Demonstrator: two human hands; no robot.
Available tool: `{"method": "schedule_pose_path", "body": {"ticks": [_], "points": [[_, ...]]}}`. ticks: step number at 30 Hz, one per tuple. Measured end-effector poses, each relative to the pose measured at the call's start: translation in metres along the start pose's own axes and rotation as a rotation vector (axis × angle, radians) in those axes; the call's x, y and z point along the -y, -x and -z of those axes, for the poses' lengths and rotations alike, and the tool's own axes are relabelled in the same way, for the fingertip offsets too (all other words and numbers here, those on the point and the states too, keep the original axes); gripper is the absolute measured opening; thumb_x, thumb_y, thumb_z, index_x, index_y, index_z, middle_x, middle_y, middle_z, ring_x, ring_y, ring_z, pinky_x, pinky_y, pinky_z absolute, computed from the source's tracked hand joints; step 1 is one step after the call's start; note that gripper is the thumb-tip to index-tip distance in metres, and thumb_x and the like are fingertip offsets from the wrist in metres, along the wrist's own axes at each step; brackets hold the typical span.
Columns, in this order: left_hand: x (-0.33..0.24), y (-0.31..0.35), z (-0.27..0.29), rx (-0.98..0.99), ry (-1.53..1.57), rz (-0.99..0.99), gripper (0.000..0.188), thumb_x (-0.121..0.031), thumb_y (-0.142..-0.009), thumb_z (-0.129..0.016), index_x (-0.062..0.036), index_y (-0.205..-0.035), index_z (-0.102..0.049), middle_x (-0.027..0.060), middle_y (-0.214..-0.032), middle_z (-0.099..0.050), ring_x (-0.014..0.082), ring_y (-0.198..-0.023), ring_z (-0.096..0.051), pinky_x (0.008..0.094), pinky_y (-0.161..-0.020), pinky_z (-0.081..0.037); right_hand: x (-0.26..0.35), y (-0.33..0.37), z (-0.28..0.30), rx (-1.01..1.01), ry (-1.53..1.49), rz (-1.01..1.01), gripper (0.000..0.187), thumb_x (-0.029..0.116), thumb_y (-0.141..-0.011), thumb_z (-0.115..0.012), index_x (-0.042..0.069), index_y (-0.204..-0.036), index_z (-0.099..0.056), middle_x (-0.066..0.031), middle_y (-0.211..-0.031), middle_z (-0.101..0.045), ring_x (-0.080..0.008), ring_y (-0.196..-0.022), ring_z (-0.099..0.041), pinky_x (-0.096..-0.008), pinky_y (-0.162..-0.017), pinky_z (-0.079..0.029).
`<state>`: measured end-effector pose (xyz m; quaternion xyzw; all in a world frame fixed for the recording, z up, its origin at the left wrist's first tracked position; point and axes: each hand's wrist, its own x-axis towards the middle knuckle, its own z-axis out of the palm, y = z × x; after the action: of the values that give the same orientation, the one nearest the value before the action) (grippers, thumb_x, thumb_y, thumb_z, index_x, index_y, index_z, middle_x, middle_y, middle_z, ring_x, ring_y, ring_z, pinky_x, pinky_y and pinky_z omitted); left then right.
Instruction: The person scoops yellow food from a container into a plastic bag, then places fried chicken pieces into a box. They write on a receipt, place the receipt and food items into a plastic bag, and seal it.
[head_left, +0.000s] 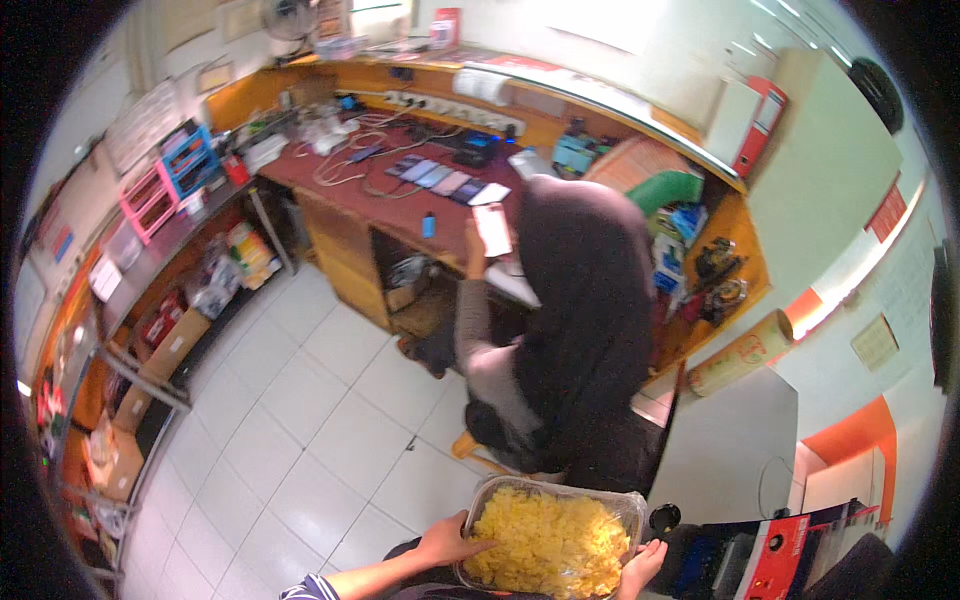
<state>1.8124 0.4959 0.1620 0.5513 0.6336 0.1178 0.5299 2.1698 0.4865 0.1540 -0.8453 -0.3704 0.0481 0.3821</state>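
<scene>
Yellow chunks (pixel 545 540) are filling a clear tray (pixel 641 508) just behind a seated co-worker (pixel 585 300), left hand (pixel 448 542) gripping the tray's left side, right hand (pixel 642 568) holding its lower right corner, possibly risking a spill if that co-worker is leaning back and bumping it.

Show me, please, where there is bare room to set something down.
Free: the grey surface beyond the right hand, bordered by the seated person and tan tube; floor tiles between left shelves and red desk, itself crowded with phones.
</scene>
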Motion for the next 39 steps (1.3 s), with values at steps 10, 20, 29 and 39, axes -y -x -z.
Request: {"method": "schedule_pose_path", "body": {"ticks": [10, 20, 29, 39], "points": [[0.181, 0.119, 0.095, -0.561, 0.289, 0.110, 0.073, -0.063, -0.053, -0.076, -0.0026, -0.092, -0.060, 0.0137, -0.085, -0.066, 0.0279, -0.080, -0.065, 0.0374, -0.074, -0.051, 0.114, 0.188, -0.080, 0.364, -0.191, 0.149, 0.036, 0.028, -0.097, -0.039, -0.001, -0.077, -0.042, -0.0081, -0.065, -0.041, -0.0199, -0.060, -0.040, -0.0343, -0.057, -0.034], [0.379, 0.182, 0.292, -0.796, 0.335, 0.326, 0.075, -0.068, -0.057, -0.069, -0.0020, -0.090, -0.057, 0.0174, -0.074, -0.064, 0.0319, -0.069, -0.064, 0.0416, -0.062, -0.050, 0.301, 0.376, -0.290, 0.580, -0.204, 0.659, 0.033, 0.027, -0.091, -0.041, -0.002, -0.094, -0.056, -0.0195, -0.085, -0.057, -0.0322, -0.080, -0.053, -0.0404, -0.077, -0.041], [0.603, 0.341, 0.475, -1.271, 0.657, 0.631, 0.070, -0.063, -0.061, -0.071, -0.0034, -0.095, -0.061, 0.0093, -0.073, -0.066, 0.0240, -0.067, -0.065, 0.0355, -0.063, -0.051, 0.600, 0.745, -0.461, 1.243, -0.568, 0.768, 0.032, 0.026, -0.096, -0.039, 0.001, -0.078, -0.045, -0.0047, -0.065, -0.046, -0.0121, -0.062, -0.040, -0.0301, -0.058, -0.037], [0.812, 0.525, 0.697, -1.634, 0.878, 0.661, 0.053, -0.050, -0.070, -0.069, -0.0018, -0.091, -0.065, 0.0127, -0.071, -0.066, 0.0210, -0.063, -0.066, 0.0321, -0.059, -0.050, 0.808, 1.144, -0.554, 1.446, -0.553, 0.968, 0.032, 0.025, -0.096, -0.041, 0.000, -0.076, -0.048, -0.0081, -0.063, -0.056, -0.0114, -0.050, -0.043, -0.0298, -0.047, -0.036]]}}
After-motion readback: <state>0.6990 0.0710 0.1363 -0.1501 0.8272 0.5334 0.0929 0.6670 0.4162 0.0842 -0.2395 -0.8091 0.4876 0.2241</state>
